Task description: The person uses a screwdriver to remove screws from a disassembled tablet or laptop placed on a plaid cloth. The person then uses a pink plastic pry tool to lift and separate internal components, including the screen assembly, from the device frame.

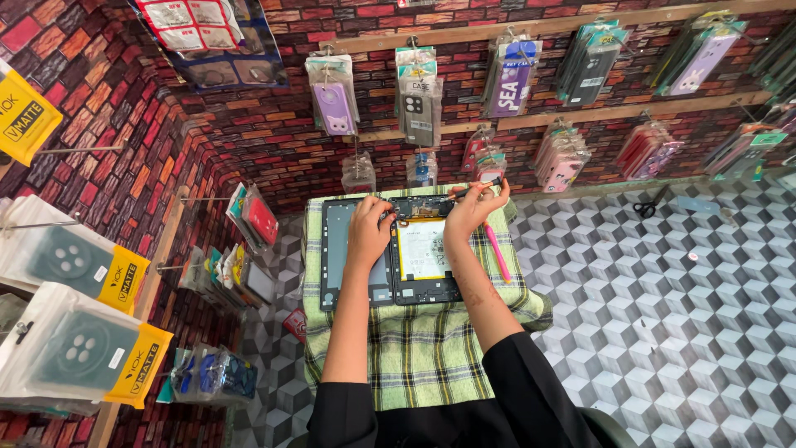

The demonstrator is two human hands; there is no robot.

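Note:
An opened tablet (427, 286) lies on a green checked cloth (414, 348), its white battery (420, 250) showing in the middle. Beside it on the left rests the tablet's grey back cover (332, 257). My left hand (371, 226) presses on the tablet's upper left part, fingers bent onto it. My right hand (474, 206) grips a thin black tool (473, 187) whose tip points down at the tablet's top edge. A pink tool (497, 253) sits on the cloth just right of the tablet.
Packaged phone cases (419, 104) hang on hooks along the brick-patterned wall ahead and to the left. Black scissors (645, 207) lie at the far right on the cube-patterned counter (663, 290). More packets (75, 348) hang close on my left.

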